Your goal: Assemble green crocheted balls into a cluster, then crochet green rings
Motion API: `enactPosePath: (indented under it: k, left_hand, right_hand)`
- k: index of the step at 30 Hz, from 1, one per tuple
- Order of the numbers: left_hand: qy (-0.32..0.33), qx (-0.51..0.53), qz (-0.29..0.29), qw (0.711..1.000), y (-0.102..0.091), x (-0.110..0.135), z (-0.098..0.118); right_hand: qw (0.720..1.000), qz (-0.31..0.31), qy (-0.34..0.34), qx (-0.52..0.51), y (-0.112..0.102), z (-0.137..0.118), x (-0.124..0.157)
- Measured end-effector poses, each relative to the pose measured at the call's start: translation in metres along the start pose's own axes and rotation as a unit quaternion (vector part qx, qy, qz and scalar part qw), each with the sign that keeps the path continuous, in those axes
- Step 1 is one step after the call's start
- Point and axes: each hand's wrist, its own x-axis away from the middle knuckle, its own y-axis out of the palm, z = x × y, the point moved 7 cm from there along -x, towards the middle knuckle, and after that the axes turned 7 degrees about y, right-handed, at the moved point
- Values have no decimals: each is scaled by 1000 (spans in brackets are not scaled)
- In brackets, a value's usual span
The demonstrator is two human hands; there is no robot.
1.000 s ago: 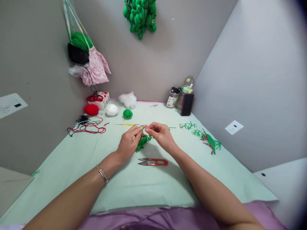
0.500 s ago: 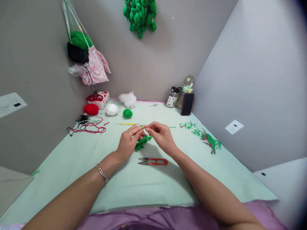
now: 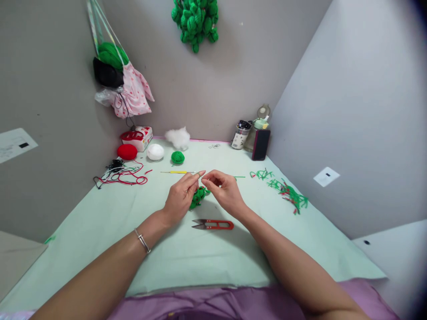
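The desk (image 3: 100,218), under a pale green cover, is the largest thing; directions around it take the hands as the dial's centre, with twelve o'clock straight ahead. A pink spotted cloth bag (image 3: 133,95) hangs at eleven, and a cluster of green knitted-looking pieces (image 3: 195,22) hangs on the wall at twelve. The left hand (image 3: 180,195) is nearly closed, forefinger stretched forward and thumb close beneath it, holding a green crocheted piece just under its fingers. The right hand (image 3: 223,191) faces it at three, thumb and forefinger drawn together; whether anything is pinched there is too small to tell. Loose green and red yarn scraps (image 3: 290,194) lie further out at three, a box (image 3: 144,138) sits at ten, and white fluff (image 3: 178,138) lies at eleven. Orange-handled snips (image 3: 218,228) lie near six, their blade tips apart. A dark phone (image 3: 261,145) stands at two. The red ball (image 3: 127,152) and smaller white ball (image 3: 155,152) rest around ten, then the green ball (image 3: 178,157) between ten and eleven. The green crocheted piece (image 3: 199,197), with red bits, is at the dial's centre, against the left hand. Slimmest is a yellow-handled hook (image 3: 178,172), just beyond the left hand between nine and ten.
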Motion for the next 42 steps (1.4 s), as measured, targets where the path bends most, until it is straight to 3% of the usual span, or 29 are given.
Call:
enactPosePath:
  k: [6, 14, 24, 42]
  left_hand:
    - [-2, -10, -4, 1000, 0, 1, -1]
    - [12, -49, -10, 999, 1, 1, 4]
    - [24, -103, -26, 994, 3, 3, 1]
    - [12, -150, -16, 988, 3, 6, -2]
  right_hand:
    - [1000, -1, -1, 3, 1, -1, 0]
    - [992, -44, 54, -101, 6, 11, -7]
    - [985, -66, 82, -138, 9, 15, -8]
    - [986, -77, 78, -126, 13, 29, -14]
